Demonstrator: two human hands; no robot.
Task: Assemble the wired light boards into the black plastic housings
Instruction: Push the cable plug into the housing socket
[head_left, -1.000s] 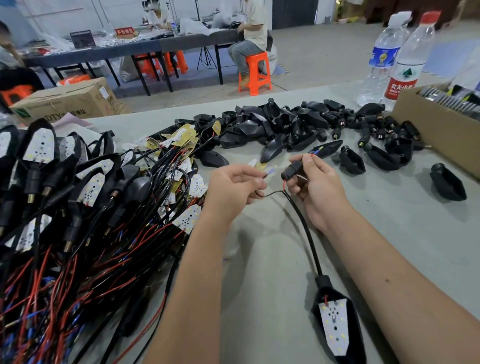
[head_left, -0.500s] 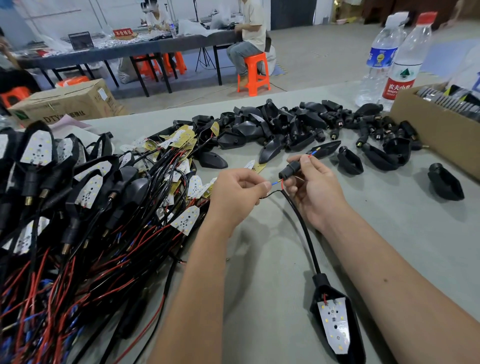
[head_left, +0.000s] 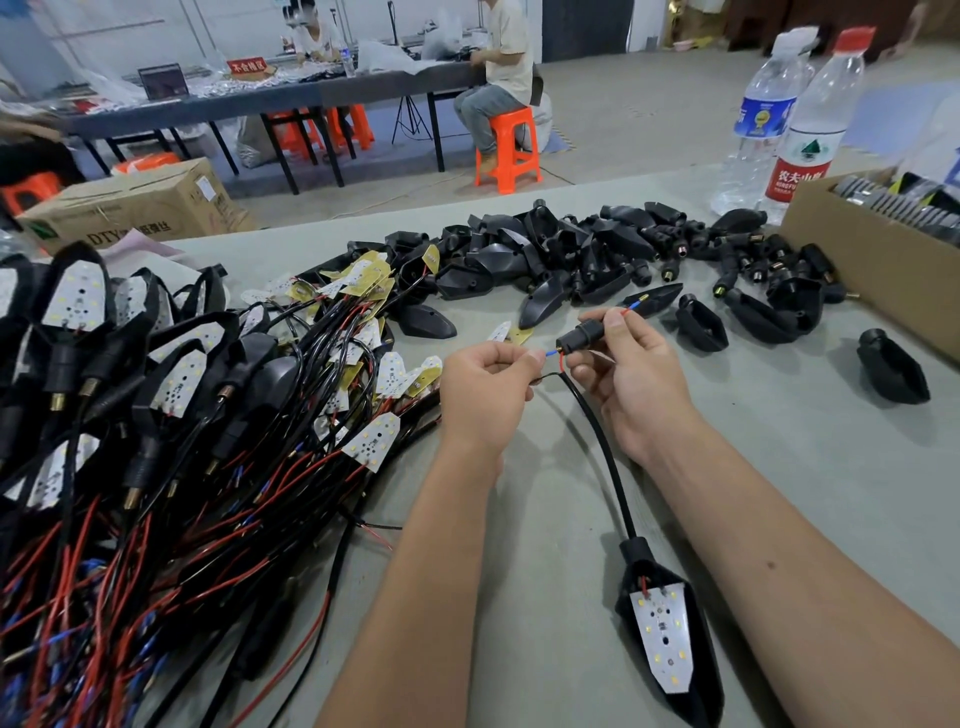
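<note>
A black housing (head_left: 675, 639) with a white light board (head_left: 664, 636) seated in it lies on the table near my right forearm. Its black cable (head_left: 597, 441) curves up to my hands. My right hand (head_left: 631, 379) pinches a small black stem piece (head_left: 582, 332) with red and blue wire ends poking out of both its ends. My left hand (head_left: 485, 387) pinches the wires right beside that piece. Loose wired light boards (head_left: 371, 441) lie in a heap at the left, and empty black housings (head_left: 571, 254) are piled behind my hands.
Finished housings with red and black leads (head_left: 104, 415) cover the left of the table. A cardboard box (head_left: 872, 265) and two water bottles (head_left: 800, 119) stand at the right. A lone housing (head_left: 891, 366) lies near the box. People sit at a far table (head_left: 311, 98).
The black stem piece has slid a little along the wires; blue and red ends now stick out beyond my right fingers. Both hands stayed close together.
</note>
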